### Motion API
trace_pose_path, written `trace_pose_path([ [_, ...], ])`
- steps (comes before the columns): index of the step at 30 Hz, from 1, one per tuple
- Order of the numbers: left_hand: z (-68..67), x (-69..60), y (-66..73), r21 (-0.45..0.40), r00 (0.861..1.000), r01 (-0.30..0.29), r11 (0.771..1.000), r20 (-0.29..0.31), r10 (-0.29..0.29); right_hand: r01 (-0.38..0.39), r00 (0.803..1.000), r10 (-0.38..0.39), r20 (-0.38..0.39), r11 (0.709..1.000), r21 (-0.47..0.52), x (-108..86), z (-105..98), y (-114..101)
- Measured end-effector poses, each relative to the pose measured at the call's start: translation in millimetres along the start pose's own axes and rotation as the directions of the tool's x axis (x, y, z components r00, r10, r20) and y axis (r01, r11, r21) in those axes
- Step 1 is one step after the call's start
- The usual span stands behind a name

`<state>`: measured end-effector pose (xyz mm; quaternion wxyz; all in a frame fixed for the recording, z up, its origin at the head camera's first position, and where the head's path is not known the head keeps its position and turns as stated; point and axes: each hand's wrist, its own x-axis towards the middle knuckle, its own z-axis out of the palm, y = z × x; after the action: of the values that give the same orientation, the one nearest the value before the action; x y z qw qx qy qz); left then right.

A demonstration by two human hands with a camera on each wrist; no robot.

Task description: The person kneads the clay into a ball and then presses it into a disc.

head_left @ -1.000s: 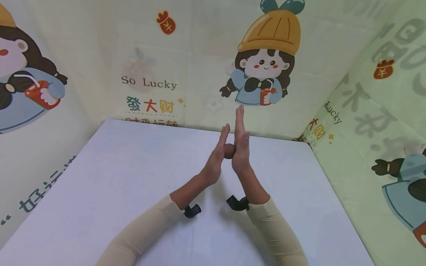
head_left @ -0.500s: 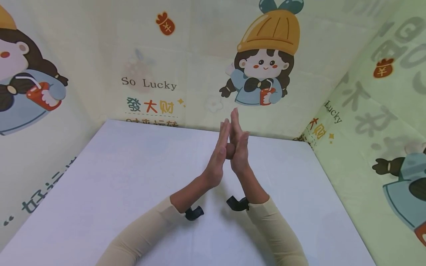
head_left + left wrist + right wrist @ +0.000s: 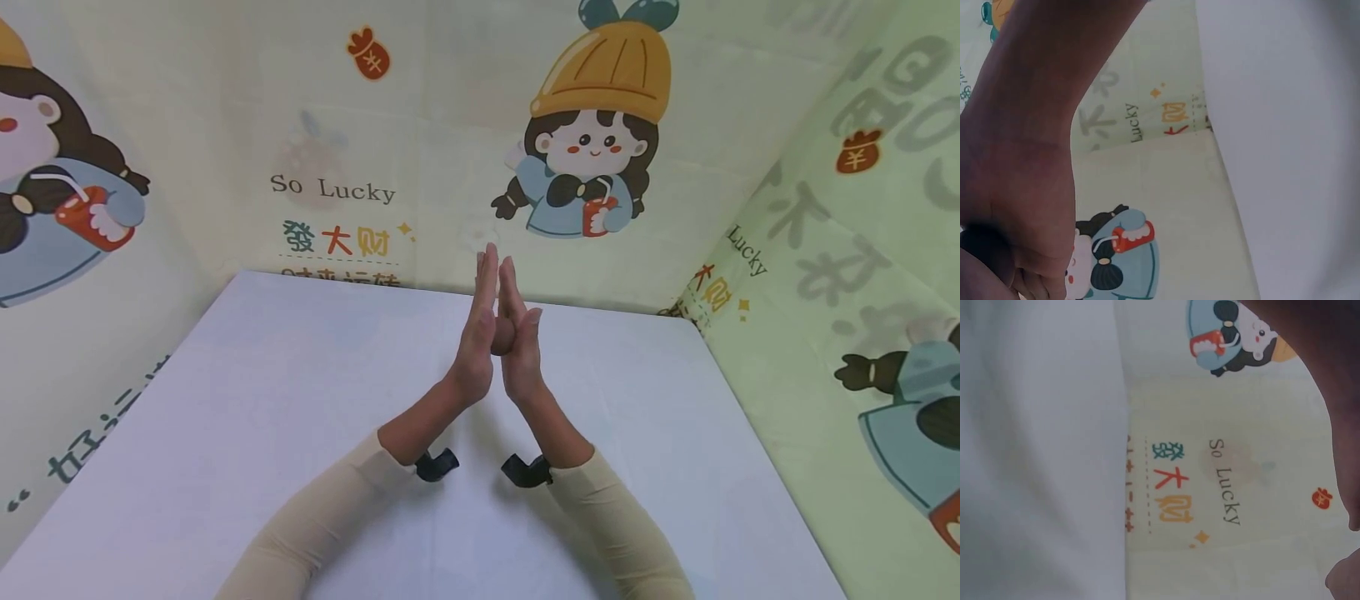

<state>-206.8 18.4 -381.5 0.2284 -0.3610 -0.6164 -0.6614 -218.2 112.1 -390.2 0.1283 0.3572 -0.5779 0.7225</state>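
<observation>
Toward the desk's (image 3: 315, 383) near edge, pale sleeves (image 3: 315, 521) reach forward, with dark wrist gear (image 3: 437, 465) below the cuffs. Farther off, the left hand (image 3: 474, 354) and right hand (image 3: 522, 358) stand palm facing palm, the fingers of each straight and close together, curled round nothing. Between the palms sits a brown ball (image 3: 503, 337), seemingly raised off the desk, seen close to the far edge and roughly midway between the side edges. Its material is uncertain, but the dull surface suggests clay or dough: probably light, soft, not slippery, easily dented rather than brittle. Flat palms on opposite sides, at its widest part, look the best hold; fingertips would likely mark it. Beyond the desk's far edge rises a printed wall sheet (image 3: 450, 125).
</observation>
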Motion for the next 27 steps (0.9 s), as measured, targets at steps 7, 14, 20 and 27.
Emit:
trace_pose_path([
  [7, -10.8, 11.1, -5.1, 0.013, 0.999, 0.005, 1.000, -0.046, -0.004, -0.025, 1.000, 0.025, -0.005, 0.999, -0.020, -7.4, 8.6, 3.8],
  [14, -20.1, 21.0, -11.7, -0.021, 0.996, 0.054, 0.998, -0.065, -0.056, -0.040, 0.999, 0.041, 0.013, 0.998, -0.057, -14.0, 14.7, 6.8],
  [20, -27.1, 26.7, -22.0, 0.012, 0.996, 0.058, 0.998, -0.067, -0.057, -0.024, 1.000, 0.025, 0.014, 0.995, -0.096, -16.3, 19.7, 5.2],
  [27, -30.9, 24.4, -33.1, 0.030, 0.995, 0.100, 0.995, -0.030, -0.099, 0.014, 1.000, -0.011, 0.019, 0.987, -0.159, -17.6, 23.1, -0.2],
])
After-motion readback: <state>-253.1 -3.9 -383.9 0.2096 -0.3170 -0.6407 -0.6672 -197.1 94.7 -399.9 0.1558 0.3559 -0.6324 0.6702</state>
